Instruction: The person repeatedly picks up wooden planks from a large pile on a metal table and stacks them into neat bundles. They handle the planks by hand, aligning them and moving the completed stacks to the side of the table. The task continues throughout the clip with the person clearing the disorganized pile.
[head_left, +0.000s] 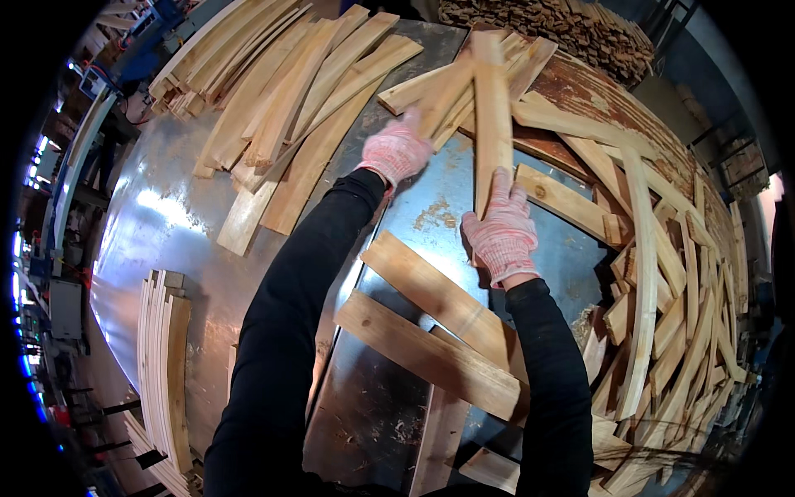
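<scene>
Both my hands wear pink-and-white knit gloves. My right hand [503,232] is closed on the near end of a long pale wooden slat [493,108], which points away from me over the metal table. My left hand [397,151], a little blurred, is at the near end of another wooden slat [448,93]; its fingers look closed on that end, partly hidden. The far ends of these two slats meet over several more slats at the table's far edge. Two loose boards [439,290] lie slantwise by my right forearm.
Curved slats [306,91] lie in a pile at the far left of the metal table [166,224]. A neat stack of slats [164,364] stands at the near left. On the right is a large jumbled heap [671,290]. Bundled wood [546,33] is piled beyond the table.
</scene>
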`<state>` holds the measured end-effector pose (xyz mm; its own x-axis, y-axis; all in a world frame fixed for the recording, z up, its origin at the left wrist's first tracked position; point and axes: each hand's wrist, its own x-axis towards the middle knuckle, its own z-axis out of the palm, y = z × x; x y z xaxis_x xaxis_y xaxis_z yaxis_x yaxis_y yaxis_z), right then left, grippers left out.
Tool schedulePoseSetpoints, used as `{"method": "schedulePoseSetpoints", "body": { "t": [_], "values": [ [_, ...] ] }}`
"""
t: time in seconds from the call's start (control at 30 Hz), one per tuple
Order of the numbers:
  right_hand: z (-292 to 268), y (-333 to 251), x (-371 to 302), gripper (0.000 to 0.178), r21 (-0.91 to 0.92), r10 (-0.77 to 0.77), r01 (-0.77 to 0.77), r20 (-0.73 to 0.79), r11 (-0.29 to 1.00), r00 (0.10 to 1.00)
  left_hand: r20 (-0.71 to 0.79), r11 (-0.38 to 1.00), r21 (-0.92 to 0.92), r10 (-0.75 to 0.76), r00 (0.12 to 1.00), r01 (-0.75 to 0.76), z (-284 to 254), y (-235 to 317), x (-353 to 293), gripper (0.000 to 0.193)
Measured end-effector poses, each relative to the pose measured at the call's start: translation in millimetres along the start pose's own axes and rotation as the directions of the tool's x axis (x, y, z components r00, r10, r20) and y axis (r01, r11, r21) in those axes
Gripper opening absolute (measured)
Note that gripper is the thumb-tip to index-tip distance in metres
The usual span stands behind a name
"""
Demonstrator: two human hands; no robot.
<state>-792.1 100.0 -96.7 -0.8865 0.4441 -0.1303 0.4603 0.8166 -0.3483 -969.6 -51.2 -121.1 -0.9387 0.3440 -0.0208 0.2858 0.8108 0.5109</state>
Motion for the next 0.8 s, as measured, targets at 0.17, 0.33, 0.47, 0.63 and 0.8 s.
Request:
{"method": "schedulePoseSetpoints", "body": {
  "t": [0.17,0.33,0.47,0.63,0.8],
  "values": [
    [-13,56,18,0.084,0.399,0.133,-0.101,-0.055,0.912,0.99,0.505,0.028,-0.863,0.021,0.863,0.504,13,0,-9,0.062],
    [-36,161,-1,0.069,0.605,0.291,-0.128,-0.179,0.786,0.94,-0.213,0.915,-0.376,0.066,0.975,-0.144,6,4,-4,0.045],
    [-49,168,-2,0.038,0.952,0.428,-0.207,0.094,0.225,0.899,-0.289,0.948,0.317,0.073,0.955,0.024,-13,-22,36,0.056],
    [-54,187,-20,0.039,0.97,0.084,-0.158,0.176,-0.184,0.981,-0.182,0.967,0.254,0.074,0.981,-0.026,-7,-43,60,0.059],
    [-68,184,-25,0.074,0.723,-0.416,-0.394,0.162,-0.567,0.895,-0.002,0.991,0.008,0.13,0.991,-0.13,-14,-9,41,0.071]
  ]
}}
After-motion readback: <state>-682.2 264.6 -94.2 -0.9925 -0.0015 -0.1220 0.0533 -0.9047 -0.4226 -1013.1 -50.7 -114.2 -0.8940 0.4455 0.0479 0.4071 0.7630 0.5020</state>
